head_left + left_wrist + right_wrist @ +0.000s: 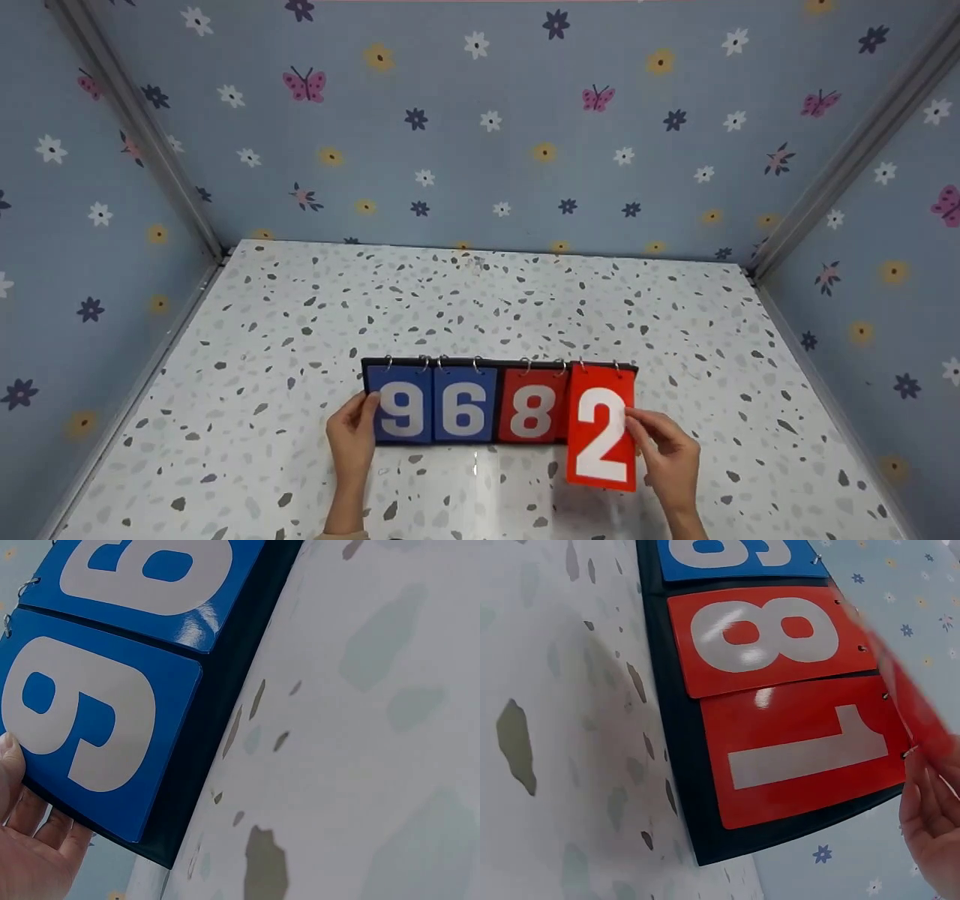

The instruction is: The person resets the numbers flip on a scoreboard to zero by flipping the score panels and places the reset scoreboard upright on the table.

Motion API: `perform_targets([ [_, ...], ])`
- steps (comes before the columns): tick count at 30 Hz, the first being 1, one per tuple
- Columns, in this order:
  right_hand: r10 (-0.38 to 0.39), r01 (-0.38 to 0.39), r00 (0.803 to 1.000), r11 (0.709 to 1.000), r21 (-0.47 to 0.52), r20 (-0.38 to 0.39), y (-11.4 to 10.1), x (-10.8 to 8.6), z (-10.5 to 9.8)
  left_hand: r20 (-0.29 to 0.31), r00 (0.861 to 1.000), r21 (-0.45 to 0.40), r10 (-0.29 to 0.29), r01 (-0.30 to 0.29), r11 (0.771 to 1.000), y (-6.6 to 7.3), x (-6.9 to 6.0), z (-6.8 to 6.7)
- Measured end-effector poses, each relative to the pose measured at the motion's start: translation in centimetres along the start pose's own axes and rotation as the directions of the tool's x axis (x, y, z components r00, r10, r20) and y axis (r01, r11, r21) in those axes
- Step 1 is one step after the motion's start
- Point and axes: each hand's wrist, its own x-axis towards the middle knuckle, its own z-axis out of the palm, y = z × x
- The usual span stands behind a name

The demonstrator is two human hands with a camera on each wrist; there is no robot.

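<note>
A flip scoreboard (247,637) with a dark backing stands on the speckled table, showing blue cards 9 (402,409) and 6 (464,409) and a red card 8 (532,405). My left hand (352,435) grips its left edge, thumb on the front and fingers behind, as the left wrist view shows. At the right end, my right hand (667,454) pinches the side edge of a red card 2 (601,435), which is swung out from the board on its rings. Beneath it, the right wrist view shows a red card 1 (810,757) lying against the backing.
The white speckled table (480,307) surrounds the scoreboard. Blue flowered panels (480,135) rise behind and at both sides, with grey metal posts (142,127) in the corners.
</note>
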Motion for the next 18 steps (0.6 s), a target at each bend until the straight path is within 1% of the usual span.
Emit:
perform_targets([
  [2, 0.000, -0.004, 0.999, 0.996, 0.093, 0.045, -2.2, 0.4, -0.3, 0.003, 1.000, 0.003, 0.012, -0.012, 1.000, 0.1, -0.1, 0.0],
  [4, -0.007, -0.005, 0.996, 0.991, 0.133, 0.085, -3.1, 0.7, -0.6, 0.004, 1.000, 0.003, 0.013, -0.013, 1.000, 0.1, -0.1, 0.0],
  [7, -0.006, -0.017, 0.993, 0.982, 0.190, 0.119, -3.7, 1.3, -1.0, 0.005, 1.000, -0.001, 0.005, -0.005, 1.000, 0.1, 0.0, -0.1],
  [10, -0.030, -0.001, 0.992, 0.970, 0.244, 0.123, -3.7, 1.9, -1.2, 0.004, 1.000, 0.002, -0.003, 0.003, 1.000, 0.1, 0.0, -0.1],
  [12, -0.071, 0.039, 0.991, 0.962, 0.270, 0.112, -3.8, 2.4, -1.2, 0.002, 1.000, 0.006, -0.007, 0.007, 1.000, 0.1, 0.0, -0.1],
  [14, -0.136, 0.102, 0.986, 0.949, 0.300, 0.094, -4.1, 2.9, -1.1, 0.001, 1.000, 0.010, -0.007, 0.007, 1.000, 0.1, 0.0, 0.0],
  [16, -0.200, 0.170, 0.977, 0.940, 0.296, 0.074, -4.8, 3.6, -1.0, 0.001, 1.000, 0.013, -0.002, 0.002, 1.000, 0.1, 0.0, 0.0],
  [18, -0.256, 0.227, 0.965, 0.924, 0.309, 0.057, -5.3, 4.3, -0.9, 0.000, 1.000, 0.011, 0.004, -0.004, 1.000, 0.1, 0.0, 0.0],
])
